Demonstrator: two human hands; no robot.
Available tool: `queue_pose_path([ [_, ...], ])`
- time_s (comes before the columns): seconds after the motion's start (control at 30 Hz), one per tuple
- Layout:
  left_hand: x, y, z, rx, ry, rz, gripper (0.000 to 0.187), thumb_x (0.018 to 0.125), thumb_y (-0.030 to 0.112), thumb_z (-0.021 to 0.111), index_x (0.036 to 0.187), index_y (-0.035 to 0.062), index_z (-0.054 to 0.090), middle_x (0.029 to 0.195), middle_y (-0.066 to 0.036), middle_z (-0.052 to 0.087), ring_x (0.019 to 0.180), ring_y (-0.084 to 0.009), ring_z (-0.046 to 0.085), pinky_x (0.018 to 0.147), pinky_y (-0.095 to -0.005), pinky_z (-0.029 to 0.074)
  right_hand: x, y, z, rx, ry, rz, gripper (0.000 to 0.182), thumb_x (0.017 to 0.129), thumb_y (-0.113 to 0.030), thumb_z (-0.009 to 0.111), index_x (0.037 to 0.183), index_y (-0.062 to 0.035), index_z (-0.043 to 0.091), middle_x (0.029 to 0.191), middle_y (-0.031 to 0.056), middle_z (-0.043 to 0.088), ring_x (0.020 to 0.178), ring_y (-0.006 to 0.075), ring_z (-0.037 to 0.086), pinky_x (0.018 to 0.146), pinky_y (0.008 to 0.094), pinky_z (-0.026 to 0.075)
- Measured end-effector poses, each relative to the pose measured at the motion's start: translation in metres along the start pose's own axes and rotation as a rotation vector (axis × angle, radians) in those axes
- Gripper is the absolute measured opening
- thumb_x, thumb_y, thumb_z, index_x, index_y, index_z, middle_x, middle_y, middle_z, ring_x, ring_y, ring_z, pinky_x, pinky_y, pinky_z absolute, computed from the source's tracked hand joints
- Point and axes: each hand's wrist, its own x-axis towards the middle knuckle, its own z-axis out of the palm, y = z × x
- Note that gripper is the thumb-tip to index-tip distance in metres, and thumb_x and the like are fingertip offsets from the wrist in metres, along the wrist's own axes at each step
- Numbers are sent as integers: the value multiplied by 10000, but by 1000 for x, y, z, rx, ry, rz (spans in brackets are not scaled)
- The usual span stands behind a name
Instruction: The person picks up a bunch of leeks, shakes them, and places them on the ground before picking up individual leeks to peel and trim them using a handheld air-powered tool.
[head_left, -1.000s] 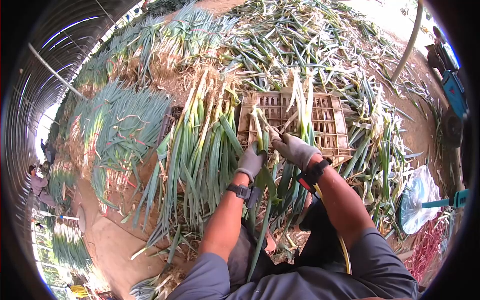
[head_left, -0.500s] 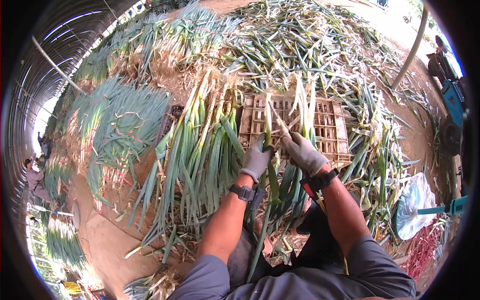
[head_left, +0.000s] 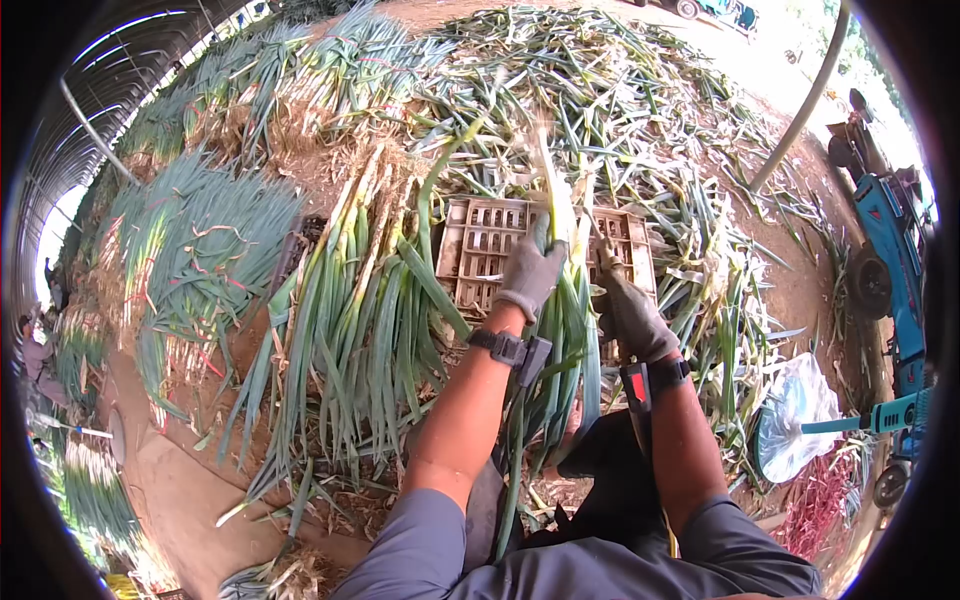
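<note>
My left hand [head_left: 533,272], in a grey glove, is closed around a green onion [head_left: 557,205]. Its pale stem points away from me, its root end is blurred, and its long leaves hang toward my lap. My right hand [head_left: 632,310], gloved as well, is just right of the onion with its fingers curled. Whatever those fingers hold is hard to make out. Beneath both hands lies a slatted plastic crate [head_left: 480,250], dirty beige in colour. Just left of it, a row of green onions [head_left: 350,290] is laid with roots away from me.
Loose leaves [head_left: 600,90] are heaped beyond the crate and to its right. Tied onion bundles [head_left: 205,235] lie at left. A blue machine [head_left: 890,250], a pole [head_left: 805,110] and a plastic bag [head_left: 800,420] are at right. Another person [head_left: 40,355] is at far left.
My right hand has moved right and away from the onion stem. My left hand has turned and shifted slightly up, with the onion now over the crate's middle. The view has swung a little right.
</note>
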Motion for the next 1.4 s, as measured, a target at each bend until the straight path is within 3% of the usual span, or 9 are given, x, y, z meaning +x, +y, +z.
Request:
queue_pose_path([
  [0.07,-6,-3,3,211,-124,-224,670,954,278,671,1565,114,451,1415,-235,607,1213,-319,669,1036,-392,522,-4,-3,0,33,-3,8,521,1029,-548,549,979,-39,647,727,30,581,525,124,514,473,284,412],
  [0.2,-16,-19,13,582,-96,-130,606,947,293,632,1513,118,505,1473,-213,533,1255,-432,601,1057,-486,509,-14,-17,5,-44,-167,56,507,1038,-547,550,1028,-47,632,765,42,607,523,128,538,475,288,428],
  [0.37,-26,-26,-18,551,-34,10,526,952,276,634,1453,130,568,1439,-193,569,1219,-406,628,1013,-472,531,-3,-13,25,-144,-237,63,518,1044,-567,542,994,-58,623,769,50,616,546,140,557,503,295,462],
  [0.47,-36,-36,-59,515,174,-29,381,963,237,621,1321,124,687,1288,-135,703,1179,-356,668,996,-444,538,7,-6,35,-154,-300,95,577,1037,-604,532,1093,-37,622,835,61,641,551,135,580,482,293,464],
  [0.5,-35,-58,-80,581,335,171,347,966,214,615,1289,133,714,1245,-134,730,1143,-350,690,991,-428,543,5,-10,38,-201,-314,104,598,1040,-604,519,1169,-30,626,851,63,653,563,131,608,470,294,479],
  [0.7,-62,-137,-211,933,589,-405,369,918,272,660,1268,162,705,1231,-127,724,1037,-345,722,897,-472,576,-1,-23,46,-298,-359,52,554,1045,-573,521,1091,-29,615,826,59,652,575,146,627,512,301,500],
  [0.93,-87,-144,-253,1157,454,-788,547,888,392,701,1379,162,636,1437,-155,603,1363,-354,544,1163,-520,374,15,-15,64,-335,-380,38,563,1049,-577,503,988,-28,610,775,51,630,548,137,610,487,305,491],
  [1.07,-92,-165,-258,1242,522,-633,516,853,381,783,1302,161,658,1317,-133,632,1193,-350,641,976,-469,529,15,-18,70,-362,-399,37,550,1048,-563,519,996,-22,607,764,47,623,544,131,599,478,291,473],
  [1.4,-79,-138,-264,1254,592,-282,421,892,352,706,1238,119,651,1156,-149,667,966,-332,724,789,-443,594,8,-26,78,-281,-438,34,482,1065,-507,525,1074,-29,591,810,22,596,566,95,547,490,269,455],
])
